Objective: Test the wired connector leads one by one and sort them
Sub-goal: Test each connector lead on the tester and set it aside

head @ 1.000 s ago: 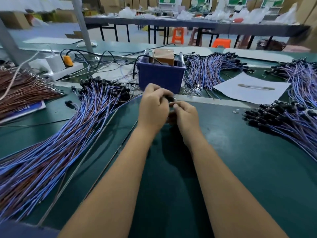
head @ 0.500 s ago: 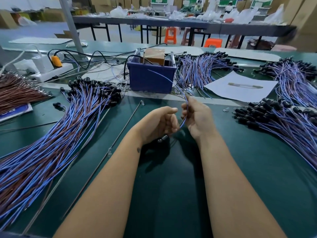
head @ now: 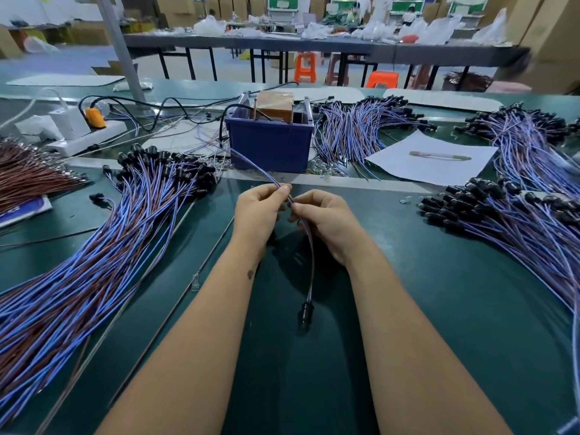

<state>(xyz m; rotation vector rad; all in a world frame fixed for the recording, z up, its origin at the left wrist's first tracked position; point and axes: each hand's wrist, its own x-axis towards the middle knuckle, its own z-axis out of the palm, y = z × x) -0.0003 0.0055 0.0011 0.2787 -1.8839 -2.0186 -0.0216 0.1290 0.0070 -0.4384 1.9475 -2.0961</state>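
Brown wires: a fanned bundle (head: 28, 174) lies at the far left of the green mat (head: 439, 293), over a blue-edged booklet (head: 25, 210).
Power strip: a white strip (head: 86, 138) with an orange plug (head: 95, 118) sits behind the bundle, black cables trailing from it toward the bin.
Left pile: a large heap of blue-and-brown leads (head: 94, 246) runs from the near left edge up to black connectors just left of the hands.
Rods: two thin metal rods (head: 175, 277) lie slantwise on the mat between the left pile and the left forearm.
Left hand: the left hand (head: 259, 215) is curled, thumb and fingertips pinching the held lead.
Held lead: one blue-and-brown lead (head: 309, 246) is raised over the middle of the mat; its long axis runs from the far left near the bin, through both hands, then down toward the viewer, where its black connector (head: 306, 312) hangs pointing at the near edge.
Right hand: the right hand (head: 323, 221) is curled, pinching the same lead just beside the left fingertips.
Bin: a blue plastic bin (head: 270, 142) stands beyond the hands, holding a brown block between metal uprights; what else is inside is hidden.
Middle pile: more leads (head: 354, 130) lie right of the bin.
Paper: a white sheet (head: 433, 160) carries a slim pale stick.
Right piles: two heaps of leads (head: 518, 227) with black connectors fill the right side.
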